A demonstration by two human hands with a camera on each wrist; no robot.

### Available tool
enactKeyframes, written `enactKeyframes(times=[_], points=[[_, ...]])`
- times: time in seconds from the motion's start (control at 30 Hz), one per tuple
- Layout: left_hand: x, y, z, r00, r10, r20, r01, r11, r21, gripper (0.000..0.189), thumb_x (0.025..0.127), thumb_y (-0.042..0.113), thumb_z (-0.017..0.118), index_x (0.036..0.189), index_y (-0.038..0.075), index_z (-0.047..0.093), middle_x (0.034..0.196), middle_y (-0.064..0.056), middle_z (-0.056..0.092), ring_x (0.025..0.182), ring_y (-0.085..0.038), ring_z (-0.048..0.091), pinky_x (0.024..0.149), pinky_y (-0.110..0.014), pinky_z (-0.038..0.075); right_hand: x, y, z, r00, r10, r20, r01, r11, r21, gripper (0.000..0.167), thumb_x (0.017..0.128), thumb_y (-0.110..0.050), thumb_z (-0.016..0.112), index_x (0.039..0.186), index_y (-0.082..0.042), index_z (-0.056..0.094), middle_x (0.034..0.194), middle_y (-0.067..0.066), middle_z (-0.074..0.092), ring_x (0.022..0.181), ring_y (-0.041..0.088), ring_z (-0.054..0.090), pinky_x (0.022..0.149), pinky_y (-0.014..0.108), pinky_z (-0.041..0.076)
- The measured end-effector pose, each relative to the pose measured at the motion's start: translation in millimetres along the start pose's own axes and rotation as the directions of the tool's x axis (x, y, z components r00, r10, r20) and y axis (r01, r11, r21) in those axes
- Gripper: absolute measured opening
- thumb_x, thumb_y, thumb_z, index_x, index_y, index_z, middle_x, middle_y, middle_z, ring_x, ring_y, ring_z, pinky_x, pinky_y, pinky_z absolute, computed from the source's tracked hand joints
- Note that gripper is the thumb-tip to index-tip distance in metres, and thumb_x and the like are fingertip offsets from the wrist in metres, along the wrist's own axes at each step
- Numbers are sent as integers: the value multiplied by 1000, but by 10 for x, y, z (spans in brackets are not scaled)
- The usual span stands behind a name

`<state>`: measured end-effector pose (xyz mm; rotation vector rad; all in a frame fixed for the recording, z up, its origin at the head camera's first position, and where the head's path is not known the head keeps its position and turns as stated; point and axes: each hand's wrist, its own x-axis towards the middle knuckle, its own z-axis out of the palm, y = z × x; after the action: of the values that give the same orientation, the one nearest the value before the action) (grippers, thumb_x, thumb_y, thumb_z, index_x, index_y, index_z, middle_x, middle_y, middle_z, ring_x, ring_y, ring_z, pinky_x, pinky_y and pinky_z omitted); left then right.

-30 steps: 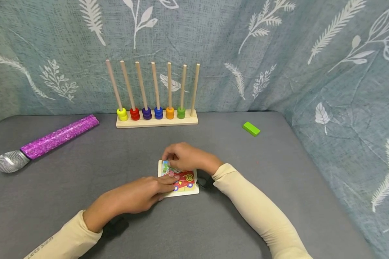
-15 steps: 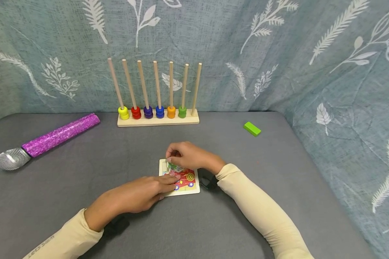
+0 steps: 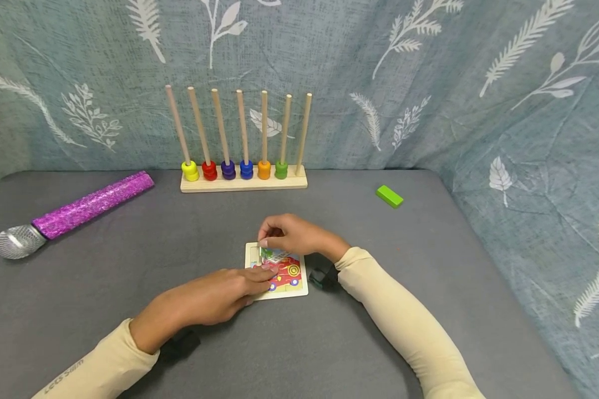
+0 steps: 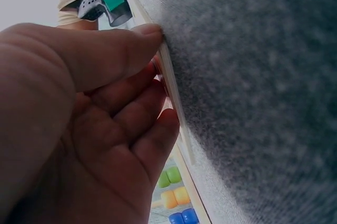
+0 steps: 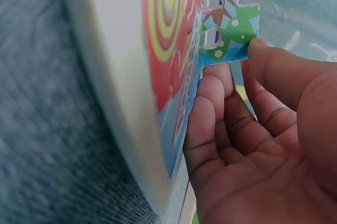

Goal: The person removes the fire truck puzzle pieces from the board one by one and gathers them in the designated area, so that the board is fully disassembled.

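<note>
A small wooden jigsaw puzzle (image 3: pixel 289 281) with a red vehicle picture lies mid-table in a pale frame. Across its left side rests my left hand (image 3: pixel 224 295), fingertips on the picture and thumb (image 4: pixel 147 37) against the board's edge. Between thumb and finger, my right hand (image 3: pixel 294 234) pinches a puzzle piece (image 5: pixel 238 30) printed with green bushes and white flowers. That piece stands tilted up from the board's top left part, where bare wood shows beside it. The right hand's other fingers (image 5: pixel 202 124) lie along the puzzle's far edge.
Behind the puzzle stands a wooden peg stacker (image 3: pixel 244 187) with coloured beads at the foot of most pegs. A purple glittery microphone (image 3: pixel 95 205) lies at the left. At the back right is a green block (image 3: pixel 390 196). A patterned cloth (image 3: pixel 329 66) hangs behind the table.
The right hand has moved slightly right and away, tilting the puzzle piece up out of the top left corner and uncovering bare wood. The left hand stays on the board.
</note>
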<state>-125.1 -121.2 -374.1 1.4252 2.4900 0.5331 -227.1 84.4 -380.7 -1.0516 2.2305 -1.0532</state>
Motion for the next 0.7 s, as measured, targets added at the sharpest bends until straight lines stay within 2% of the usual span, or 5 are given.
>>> enactKeyframes(times=[0.2, 0.43, 0.7], points=[[4, -23, 12, 1000, 2, -4, -2, 1000, -26, 45, 91, -6, 61, 135, -1, 56, 141, -15, 51, 130, -29, 48, 99, -47, 43, -7, 36, 8, 1000, -24, -5, 24, 999, 29, 7, 98, -7, 59, 98, -2, 63, 89, 1, 63, 77, 8, 54, 73, 22, 46], [11, -44, 5, 1000, 15, -14, -15, 999, -35, 47, 91, -6, 60, 137, -1, 54, 142, -15, 50, 130, -29, 47, 98, -46, 44, -13, 47, -6, 998, -47, -39, 49, 998, 47, 6, 97, -6, 59, 95, -1, 62, 82, 2, 62, 69, 7, 49, 66, 22, 42], [0, -42, 2, 1000, 8, -18, -9, 998, -67, 44, 92, -4, 60, 136, 1, 55, 143, -14, 50, 130, -28, 47, 99, -47, 43, -55, 50, -19, 1000, -30, -2, 30, 992, 123, 5, 97, -2, 57, 96, 1, 61, 82, 4, 62, 69, 10, 55, 66, 23, 47]])
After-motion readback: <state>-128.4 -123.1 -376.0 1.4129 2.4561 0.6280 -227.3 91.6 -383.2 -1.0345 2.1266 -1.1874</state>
